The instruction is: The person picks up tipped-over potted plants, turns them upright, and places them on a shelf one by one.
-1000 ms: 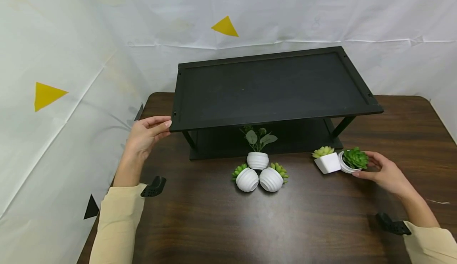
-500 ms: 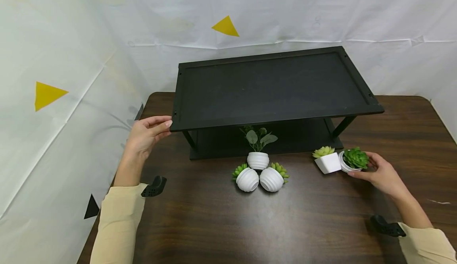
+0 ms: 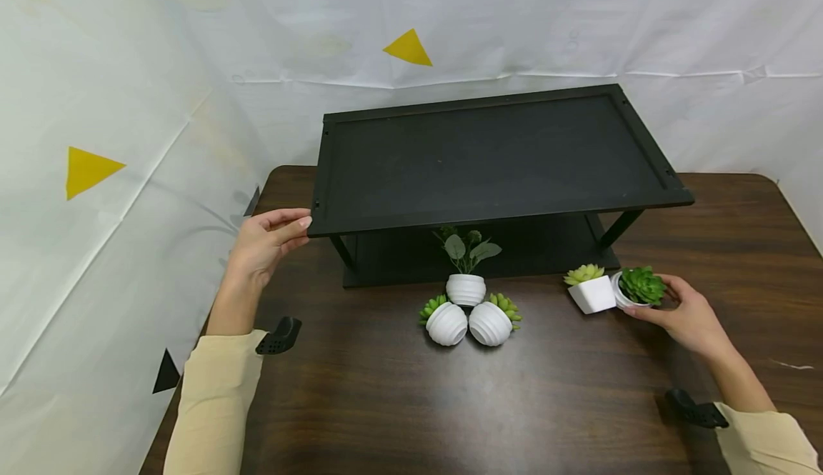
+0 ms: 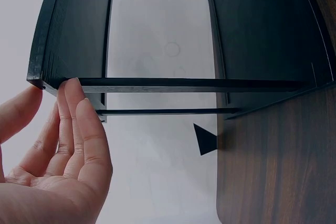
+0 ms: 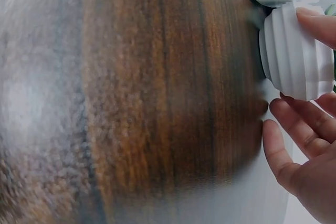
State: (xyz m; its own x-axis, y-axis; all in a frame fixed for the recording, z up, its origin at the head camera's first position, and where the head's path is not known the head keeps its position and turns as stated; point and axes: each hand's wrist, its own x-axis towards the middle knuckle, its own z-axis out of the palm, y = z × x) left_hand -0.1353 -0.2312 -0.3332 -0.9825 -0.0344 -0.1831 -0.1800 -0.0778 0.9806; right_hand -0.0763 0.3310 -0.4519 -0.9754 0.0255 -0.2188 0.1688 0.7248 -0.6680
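At the left front corner of the black two-tier shelf, my left hand pinches the top board. In the left wrist view the thumb lies against the board's outer edge and the fingers reach under it near a leg. My right hand holds a dark green succulent by its ribbed white pot, thumb on the near side and fingers on the far side. Right beside that pot, to its left, sits a square white pot with a pale green succulent.
In front of the shelf's middle, a white pot with leafy stems stands behind two tilted round pots, a left one and a right one, with green succulents. The brown wooden table meets white sheeting behind.
My right wrist and forearm have shifted slightly left, with the hand still at the round pot. The left hand keeps its grip on the shelf corner, and the pots have not visibly moved.
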